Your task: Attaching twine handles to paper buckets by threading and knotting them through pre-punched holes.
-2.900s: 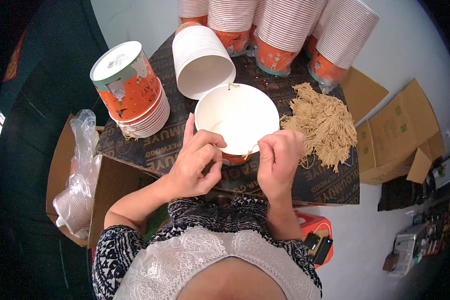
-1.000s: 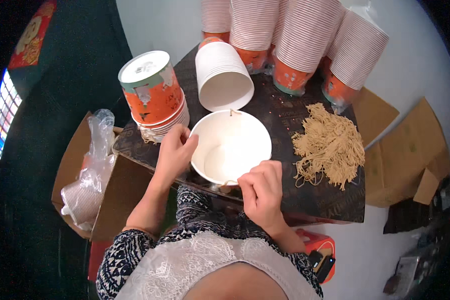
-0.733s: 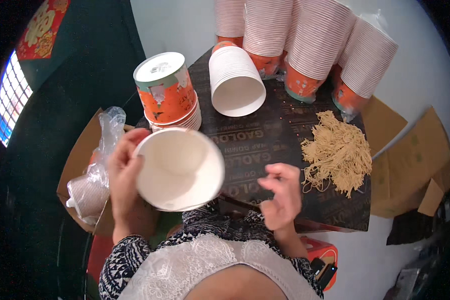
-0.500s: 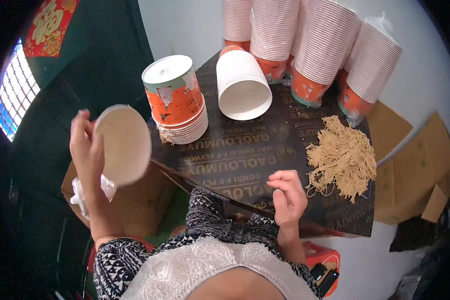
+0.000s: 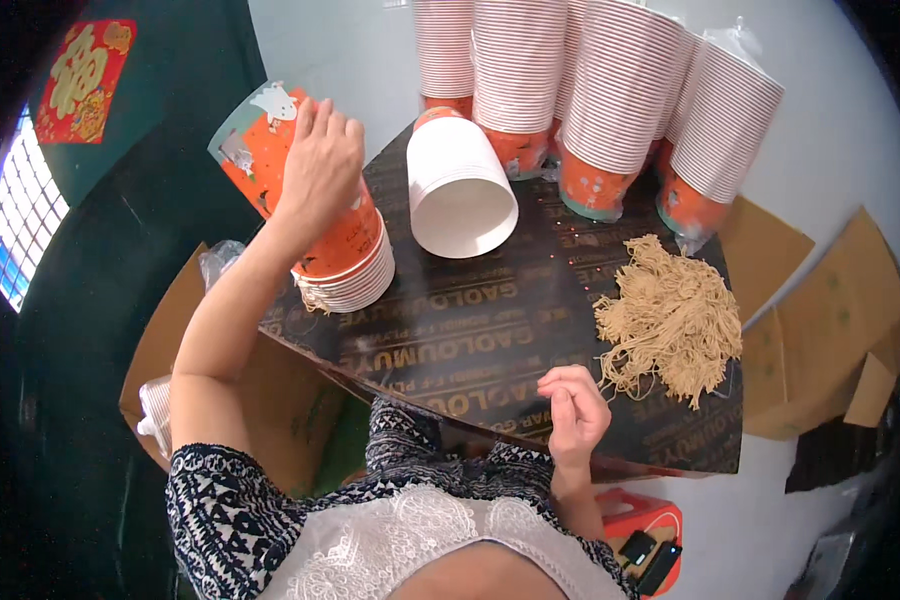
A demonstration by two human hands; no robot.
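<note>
Dark printed plywood bench (image 5: 490,320) lay below both hands' fingers. Tall plastic-wrapped orange-and-white paper tub stacks (image 5: 620,100) stood well beyond R fingers. Short inverted orange paper tub stack (image 5: 355,280) sat just below L fingers. Orange-and-green round paper tub (image 5: 255,140) tilted at L hand (image 5: 322,165), fingers curled over it; couldn't tell if clamped. Tan string pile (image 5: 670,310) lay near R hand (image 5: 578,405), w/ fingers curled together.

Pale wall (image 5: 330,60) behind dark table (image 5: 560,330); bright gridded window (image 5: 28,215) left; pale floor (image 5: 735,510) right.
</note>
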